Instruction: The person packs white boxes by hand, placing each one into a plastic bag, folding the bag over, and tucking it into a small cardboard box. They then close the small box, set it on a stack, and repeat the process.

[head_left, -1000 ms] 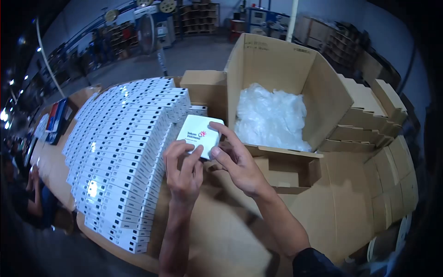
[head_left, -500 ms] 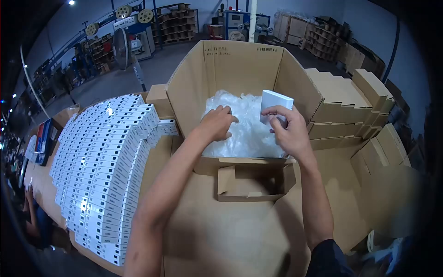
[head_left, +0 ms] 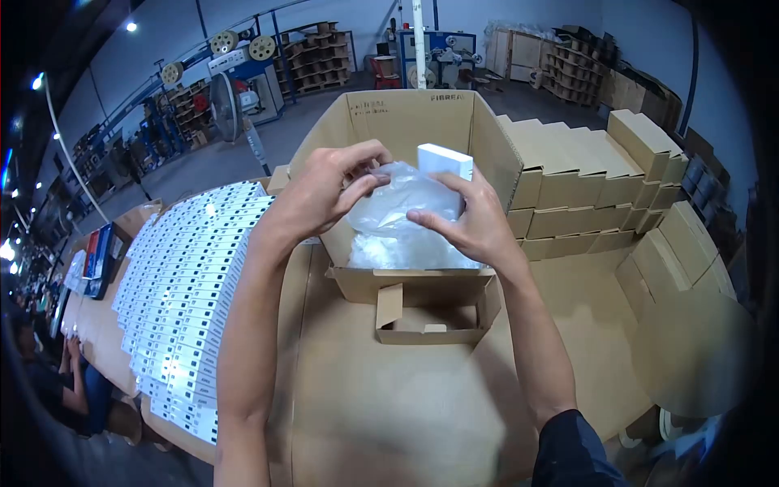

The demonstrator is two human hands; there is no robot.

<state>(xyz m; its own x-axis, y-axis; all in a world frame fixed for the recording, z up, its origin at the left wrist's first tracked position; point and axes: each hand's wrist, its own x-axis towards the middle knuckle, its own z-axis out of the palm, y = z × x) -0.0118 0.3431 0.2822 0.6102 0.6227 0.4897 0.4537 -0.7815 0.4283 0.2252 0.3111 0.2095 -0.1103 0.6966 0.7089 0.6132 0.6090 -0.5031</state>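
Observation:
My left hand (head_left: 337, 183) has its fingers curled in a pinch on the top edge of a clear plastic bag (head_left: 398, 199). My right hand (head_left: 475, 219) holds a slim white box (head_left: 445, 159), which sticks up behind its fingers; its thumb and forefinger are spread at the bag's right side. Below the bag, more crumpled clear plastic bags (head_left: 410, 253) fill the large cardboard carton (head_left: 414, 122). A small open cardboard box (head_left: 434, 335) stands against the carton's near side.
Rows of white boxes (head_left: 182, 300) cover the table's left side. Folded cardboard boxes (head_left: 568, 191) are stacked at the right. Beyond the table are a fan (head_left: 225, 105) and machinery. Another person's arm (head_left: 75, 381) shows at the far left.
My left hand has lifted a plastic bag out of the pile. My right hand, still with the white box, has moved left to the bag. The view has shifted slightly.

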